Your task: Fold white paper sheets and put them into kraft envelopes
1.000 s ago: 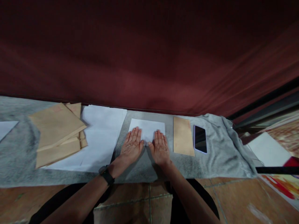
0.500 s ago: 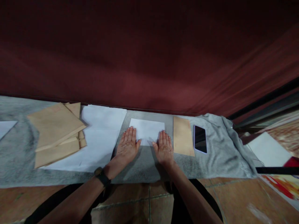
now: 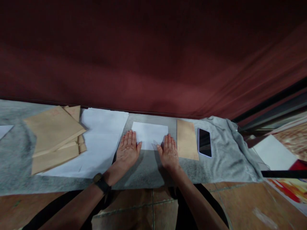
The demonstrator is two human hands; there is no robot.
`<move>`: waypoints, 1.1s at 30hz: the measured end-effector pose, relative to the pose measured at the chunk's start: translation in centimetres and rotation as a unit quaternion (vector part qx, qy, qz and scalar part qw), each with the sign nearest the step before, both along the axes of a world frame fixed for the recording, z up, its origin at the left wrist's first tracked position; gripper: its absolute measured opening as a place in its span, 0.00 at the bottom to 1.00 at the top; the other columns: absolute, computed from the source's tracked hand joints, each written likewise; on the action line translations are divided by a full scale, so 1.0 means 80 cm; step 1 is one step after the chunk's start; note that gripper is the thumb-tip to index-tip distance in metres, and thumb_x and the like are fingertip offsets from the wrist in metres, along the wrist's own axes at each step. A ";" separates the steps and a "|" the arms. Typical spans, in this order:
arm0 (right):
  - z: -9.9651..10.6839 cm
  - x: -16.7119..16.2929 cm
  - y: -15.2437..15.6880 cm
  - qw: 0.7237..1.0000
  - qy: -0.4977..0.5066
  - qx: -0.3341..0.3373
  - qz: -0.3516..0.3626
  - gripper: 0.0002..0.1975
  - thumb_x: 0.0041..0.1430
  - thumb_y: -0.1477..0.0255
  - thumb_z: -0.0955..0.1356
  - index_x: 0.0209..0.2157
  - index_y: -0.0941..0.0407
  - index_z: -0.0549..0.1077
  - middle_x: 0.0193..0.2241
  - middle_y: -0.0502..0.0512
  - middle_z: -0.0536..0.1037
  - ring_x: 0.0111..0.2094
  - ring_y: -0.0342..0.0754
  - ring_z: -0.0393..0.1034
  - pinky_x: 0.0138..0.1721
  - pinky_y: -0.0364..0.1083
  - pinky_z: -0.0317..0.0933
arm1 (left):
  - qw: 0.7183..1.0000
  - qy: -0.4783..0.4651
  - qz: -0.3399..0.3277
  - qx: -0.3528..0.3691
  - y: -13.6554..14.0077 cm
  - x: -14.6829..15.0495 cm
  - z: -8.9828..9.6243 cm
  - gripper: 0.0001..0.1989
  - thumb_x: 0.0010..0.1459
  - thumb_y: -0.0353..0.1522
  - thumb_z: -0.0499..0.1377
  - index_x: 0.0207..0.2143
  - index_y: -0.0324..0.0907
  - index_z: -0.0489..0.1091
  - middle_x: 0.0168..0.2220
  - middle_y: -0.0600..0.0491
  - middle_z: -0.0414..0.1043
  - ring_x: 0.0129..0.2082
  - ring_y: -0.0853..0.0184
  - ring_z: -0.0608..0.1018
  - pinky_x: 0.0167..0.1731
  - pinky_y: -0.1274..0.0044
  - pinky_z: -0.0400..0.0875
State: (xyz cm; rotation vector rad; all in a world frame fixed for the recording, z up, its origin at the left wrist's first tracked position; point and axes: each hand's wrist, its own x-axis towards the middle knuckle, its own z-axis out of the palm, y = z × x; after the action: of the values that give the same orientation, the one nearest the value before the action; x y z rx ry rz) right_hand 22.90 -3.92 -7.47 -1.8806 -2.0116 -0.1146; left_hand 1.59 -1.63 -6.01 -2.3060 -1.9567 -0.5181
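A small white sheet of paper (image 3: 150, 135), perhaps folded, lies flat on the grey cloth (image 3: 146, 172) before me. My left hand (image 3: 128, 150) rests palm down at its left edge, fingers stretched out and thumb out to the side. At the opposite edge my right hand (image 3: 169, 152) lies flat in the same way, its fingertips over the paper's right border. Just right of that hand is a single brown envelope (image 3: 187, 140). Left of my left hand spreads a pile of larger white sheets (image 3: 103, 137), partly covered by several brown envelopes (image 3: 56, 127).
A phone (image 3: 204, 142) with a dark screen lies right of the single envelope. The cloth is rumpled at its right end. A dark red upright surface (image 3: 144, 80) rises behind it. A white corner of paper (image 3: 4, 130) shows at far left; tiled floor (image 3: 134, 210) lies below.
My left hand has shifted slightly left, its thumb now nearer the paper's edge. My right hand stays almost in place. The view has moved a little.
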 end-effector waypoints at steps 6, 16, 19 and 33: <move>0.017 -0.009 0.014 0.998 0.051 -0.024 0.006 0.35 0.76 0.58 0.50 0.70 0.70 0.54 0.71 0.72 0.55 0.72 0.59 0.47 0.69 0.60 0.49 | 0.997 0.007 -0.074 0.007 0.011 0.014 0.022 0.31 0.71 0.37 0.41 0.69 0.25 0.54 0.71 0.34 0.54 0.73 0.54 0.54 0.71 0.60 0.49; 0.040 -0.052 0.039 0.980 0.127 -0.118 0.098 0.32 0.76 0.60 0.48 0.71 0.64 0.55 0.72 0.62 0.54 0.74 0.51 0.43 0.73 0.55 0.41 | 0.984 0.033 -0.165 -0.063 0.037 0.047 0.005 0.29 0.69 0.30 0.42 0.69 0.28 0.55 0.71 0.38 0.55 0.73 0.57 0.55 0.71 0.62 0.51; 0.041 -0.058 0.046 0.981 0.115 -0.130 0.086 0.31 0.77 0.60 0.50 0.70 0.64 0.56 0.72 0.62 0.55 0.74 0.52 0.43 0.73 0.56 0.40 | 0.984 0.050 -0.154 -0.075 0.045 0.050 0.001 0.29 0.68 0.29 0.43 0.69 0.28 0.55 0.72 0.38 0.52 0.73 0.56 0.55 0.71 0.62 0.50; 0.035 -0.054 0.068 0.989 0.042 -0.125 0.063 0.29 0.77 0.61 0.51 0.71 0.61 0.56 0.72 0.58 0.53 0.73 0.55 0.47 0.72 0.58 0.38 | 0.992 0.019 -0.110 -0.065 0.067 0.045 0.008 0.30 0.68 0.31 0.42 0.70 0.30 0.55 0.71 0.40 0.54 0.73 0.57 0.55 0.71 0.61 0.48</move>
State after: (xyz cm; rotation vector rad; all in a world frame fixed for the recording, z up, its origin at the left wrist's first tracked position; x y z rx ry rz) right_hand 18.60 1.56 -4.69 -1.8599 -2.1627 0.2574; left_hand 5.18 3.73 -5.40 -2.6092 -1.7789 -0.3670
